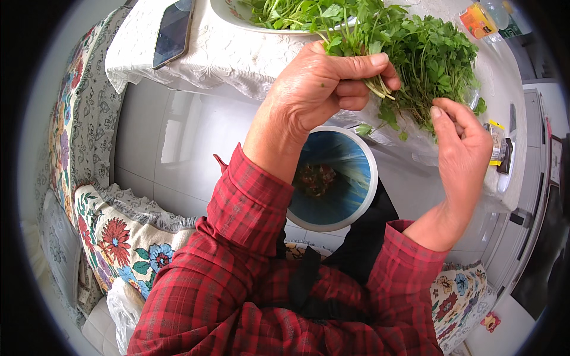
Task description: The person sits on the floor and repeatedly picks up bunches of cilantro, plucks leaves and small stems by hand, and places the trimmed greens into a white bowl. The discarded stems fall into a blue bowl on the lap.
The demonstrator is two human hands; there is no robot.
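My left hand (329, 80) is closed around a small bunch of leafy green stems (380, 87), their pale cut ends poking out below the fingers. To its right lies a large heap of leafy greens (432, 58), like parsley or celery leaf, on clear plastic. My right hand (463, 124) is at the heap's lower edge, thumb and forefinger close together by the thin root ends; whether they pinch a stem I cannot tell. Behind my left hand, a white bowl (227, 15) with a floral pattern holds more greens.
Below the table edge stands a bin (374, 178) with a blue liner and dark scraps inside. A smartphone (173, 33) lies on the white lace tablecloth (222, 58). An orange box (478, 21), bottles and a yellow-edged packet (496, 142) are at the right. Floral-covered seating (116, 240) is at left.
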